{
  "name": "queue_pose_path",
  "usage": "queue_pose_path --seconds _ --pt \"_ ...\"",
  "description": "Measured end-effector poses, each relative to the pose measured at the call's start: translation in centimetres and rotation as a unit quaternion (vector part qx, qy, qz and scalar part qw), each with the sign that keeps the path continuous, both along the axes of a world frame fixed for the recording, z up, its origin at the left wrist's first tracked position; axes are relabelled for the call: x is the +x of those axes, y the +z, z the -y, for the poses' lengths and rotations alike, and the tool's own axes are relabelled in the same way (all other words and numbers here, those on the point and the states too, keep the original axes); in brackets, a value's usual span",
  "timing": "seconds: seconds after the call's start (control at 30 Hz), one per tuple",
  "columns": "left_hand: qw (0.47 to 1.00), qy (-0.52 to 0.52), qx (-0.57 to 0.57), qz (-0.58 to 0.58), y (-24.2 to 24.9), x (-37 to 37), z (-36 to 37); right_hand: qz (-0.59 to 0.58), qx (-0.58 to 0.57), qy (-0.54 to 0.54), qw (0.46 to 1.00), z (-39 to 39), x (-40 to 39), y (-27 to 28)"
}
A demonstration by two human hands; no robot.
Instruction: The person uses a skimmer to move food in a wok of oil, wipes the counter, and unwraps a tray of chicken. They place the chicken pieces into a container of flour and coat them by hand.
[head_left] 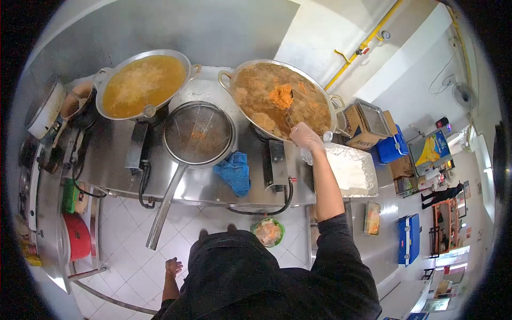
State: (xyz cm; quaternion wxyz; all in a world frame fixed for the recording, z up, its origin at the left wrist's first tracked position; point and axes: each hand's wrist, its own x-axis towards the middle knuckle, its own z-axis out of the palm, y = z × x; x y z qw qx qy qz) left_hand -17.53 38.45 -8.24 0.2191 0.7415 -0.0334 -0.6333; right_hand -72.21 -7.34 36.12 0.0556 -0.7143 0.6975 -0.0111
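Note:
My right hand (308,137), in a clear plastic glove, reaches over the near right rim of the large right-hand pan (232,88). It is closed around the handle of a thin metal utensil (290,119), whose head is hidden by bright orange food (281,96). Brown bubbling oil and fried pieces surround this food. My left hand (173,266) hangs low by my side over the tiled floor, bare and holding nothing, its fingers apart. Between the two pans lies a round mesh strainer (198,133) with a long metal handle. Next to it is a crumpled blue cloth (234,173).
A second pan of yellow frying oil (141,85) stands at left. Right of my arm sits a foil-lined tray (352,169). A green basin (269,232) with bagged food is on the floor by my feet. Further right are a cardboard box (361,128) and blue coolers (408,240).

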Motion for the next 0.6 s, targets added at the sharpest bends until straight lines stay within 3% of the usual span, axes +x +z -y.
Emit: queue_pose_path --seconds 0.07,0.17,0.27,0.4,0.5,0.6 --pt "1.000 -0.018 -0.001 -0.007 -0.6 0.4 -0.8 -0.131 0.041 0.165 0.977 0.8 -0.8 -0.6" --pt "0.996 -0.031 -0.003 -0.084 -3.7 2.2 -1.8 0.032 -0.005 -0.068 0.997 -1.1 1.7 2.1" --pt "0.991 0.062 -0.043 -0.109 -4.4 2.5 -3.0 0.006 -0.015 -0.065 0.998 -2.2 2.0 2.6" --pt "0.997 0.057 -0.009 -0.046 -0.3 0.8 -3.3 -0.132 -0.041 0.163 0.977 2.2 -8.1 -6.9" --pt "0.999 0.045 0.015 -0.021 1.4 0.0 -3.8 0.078 -0.048 -0.024 0.996 -3.3 -4.9 -1.3" --pt "0.999 0.023 0.029 -0.031 -0.7 0.3 -5.4 0.161 0.082 -0.110 0.977 -7.7 -1.6 5.5"
